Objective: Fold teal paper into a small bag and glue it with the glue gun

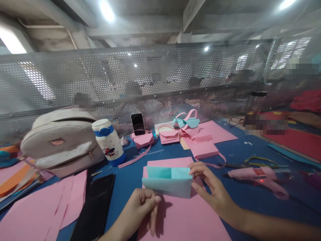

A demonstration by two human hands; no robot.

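Note:
A light blue folded paper pouch (pixel 170 187) stands on pink paper sheets (pixel 185 221) in the middle. My right hand (pixel 213 192) holds its right end, with fingertips at the top corner and the thumb near the side. My left hand (pixel 140 211) is just below the pouch's lower left, its fingers curled and the thumb against the forefinger; whether anything is between them cannot be made out. Behind the pouch lie small pink paper bags (pixel 204 149) with strips, and a light blue one (pixel 192 123).
A pink glue gun (pixel 253 173) with a red light lies right, near yellow-green handled scissors (pixel 260 160). At left are a bottle (pixel 110 142), a backpack (pixel 60 140), a black flat object (pixel 95 204) and pink sheets. A phone (pixel 137 123) leans behind; another person's hand (pixel 304 117) is far right.

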